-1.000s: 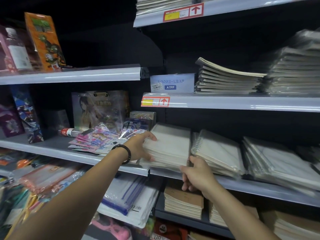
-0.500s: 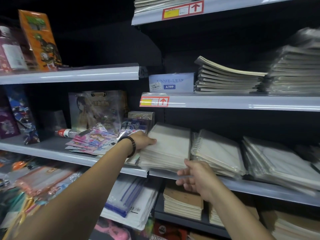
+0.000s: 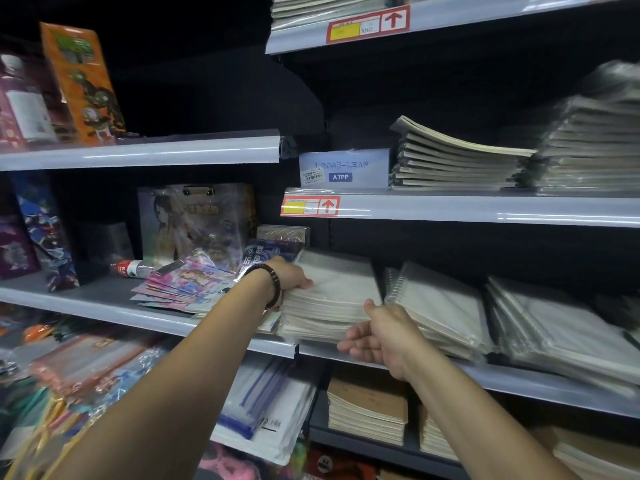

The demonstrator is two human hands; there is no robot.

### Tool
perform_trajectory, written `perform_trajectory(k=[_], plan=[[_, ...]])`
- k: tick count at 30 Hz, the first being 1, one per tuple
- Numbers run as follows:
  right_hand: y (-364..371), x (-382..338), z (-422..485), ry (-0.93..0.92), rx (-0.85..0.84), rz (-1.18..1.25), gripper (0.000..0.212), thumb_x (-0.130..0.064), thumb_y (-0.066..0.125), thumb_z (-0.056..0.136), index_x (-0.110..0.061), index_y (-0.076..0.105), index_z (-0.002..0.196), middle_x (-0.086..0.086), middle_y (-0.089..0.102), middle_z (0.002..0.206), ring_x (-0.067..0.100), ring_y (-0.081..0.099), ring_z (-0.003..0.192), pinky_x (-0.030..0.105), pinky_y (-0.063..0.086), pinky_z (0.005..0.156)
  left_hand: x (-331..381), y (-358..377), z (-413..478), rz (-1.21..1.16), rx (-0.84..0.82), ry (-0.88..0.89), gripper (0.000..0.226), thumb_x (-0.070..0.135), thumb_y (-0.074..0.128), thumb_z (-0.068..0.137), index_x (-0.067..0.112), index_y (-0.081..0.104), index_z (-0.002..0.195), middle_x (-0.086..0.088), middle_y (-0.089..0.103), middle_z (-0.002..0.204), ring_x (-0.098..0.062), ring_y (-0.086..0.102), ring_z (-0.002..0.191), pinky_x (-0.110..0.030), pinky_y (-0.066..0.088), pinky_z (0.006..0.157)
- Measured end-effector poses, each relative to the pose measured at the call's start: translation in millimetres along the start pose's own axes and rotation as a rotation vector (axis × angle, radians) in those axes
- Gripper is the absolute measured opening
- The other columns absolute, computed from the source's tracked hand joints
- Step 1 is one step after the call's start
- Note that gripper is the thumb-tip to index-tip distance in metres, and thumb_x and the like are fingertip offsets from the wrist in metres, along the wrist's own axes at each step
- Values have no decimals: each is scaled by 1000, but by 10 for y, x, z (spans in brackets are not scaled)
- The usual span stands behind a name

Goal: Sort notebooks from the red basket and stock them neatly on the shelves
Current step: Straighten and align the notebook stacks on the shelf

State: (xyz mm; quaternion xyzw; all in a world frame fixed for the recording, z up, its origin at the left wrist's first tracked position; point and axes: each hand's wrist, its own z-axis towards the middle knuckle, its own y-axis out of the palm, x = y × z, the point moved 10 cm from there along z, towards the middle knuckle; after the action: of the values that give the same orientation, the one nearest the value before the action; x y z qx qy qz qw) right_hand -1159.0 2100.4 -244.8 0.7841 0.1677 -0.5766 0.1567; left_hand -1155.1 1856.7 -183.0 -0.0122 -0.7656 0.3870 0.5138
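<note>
A stack of pale wrapped notebooks lies at the left end of the middle grey shelf. My left hand, with a dark bead bracelet on the wrist, grips the stack's left side, thumb on top. My right hand is at the stack's front right corner, fingers spread and slightly curled, touching the front edge without clasping it. To the right lie spiral notebooks and a further wrapped pile. The red basket is out of view.
A shelf above carries a Loose-Leaf A7PP box and notebook stacks. Colourful card packs and a small bottle lie left of my left hand. Brown-covered notebooks sit on the shelf below.
My left hand slid further back along the stack's left side. My right hand let go of the stack's front edge and opened, dropping slightly.
</note>
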Motion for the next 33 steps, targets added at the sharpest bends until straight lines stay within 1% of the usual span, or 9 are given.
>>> perform_trajectory(k=[3,8,12,16,20,25,28,30,33], plan=[[43,-45,47,9,-35,-21,52,-40,44,114,7,64,107,15,72,65,30,79,64,29,60,48,11,-86,-18,-15,59,37,63,17,85,84,-4,59,136,-11,61,99,-35,66,105,-46,56,100],[44,-28,136,50,-112,-71,62,-56,44,109,0,56,132,11,70,64,28,78,62,26,56,44,-89,-95,0,-38,100,75,66,17,84,85,-2,54,141,-13,59,112,-30,58,98,-42,57,95],[-18,46,120,111,-178,-162,68,-67,35,107,-14,38,149,16,77,78,36,81,80,30,60,52,-250,15,-17,-107,44,18,53,21,79,92,0,54,133,-23,67,126,-41,71,112,-55,58,101],[-151,-34,134,163,-230,-240,90,-68,26,108,-4,5,168,20,81,95,40,81,89,30,60,51,-279,49,9,-163,-12,10,39,15,65,102,-4,55,134,-24,64,133,-46,65,123,-51,56,102],[-240,-91,165,236,-258,-271,92,-66,20,109,6,10,165,15,79,84,38,81,86,28,59,49,-376,115,14,-237,-106,-52,31,11,63,103,-8,58,127,-32,68,129,-50,69,117,-68,56,98],[-192,-135,215,295,-300,-314,93,-72,15,106,5,47,148,9,73,76,32,81,83,24,58,49,-430,120,61,-255,-142,-85,35,13,67,102,-7,56,129,-31,66,130,-51,65,122,-69,52,103],[-207,-178,247,312,-260,-459,87,-68,22,108,6,50,144,7,73,74,30,81,78,22,56,49,-466,172,49,-360,-198,-135,24,9,66,101,-2,56,119,-24,64,116,-39,63,105,-66,49,108],[-225,-217,273,297,-225,-565,65,-56,33,111,2,49,136,7,73,69,27,80,70,21,56,47,-481,209,52,-403,-230,-146,19,9,64,102,-1,57,117,-21,63,112,-35,61,105,-61,51,107],[-249,-260,301,249,-189,-595,50,-36,44,111,6,50,137,6,68,65,26,79,68,22,55,48,-471,179,79,-423,-174,-120,11,6,65,101,0,60,108,-17,72,95,-31,70,87,-44,62,78]])
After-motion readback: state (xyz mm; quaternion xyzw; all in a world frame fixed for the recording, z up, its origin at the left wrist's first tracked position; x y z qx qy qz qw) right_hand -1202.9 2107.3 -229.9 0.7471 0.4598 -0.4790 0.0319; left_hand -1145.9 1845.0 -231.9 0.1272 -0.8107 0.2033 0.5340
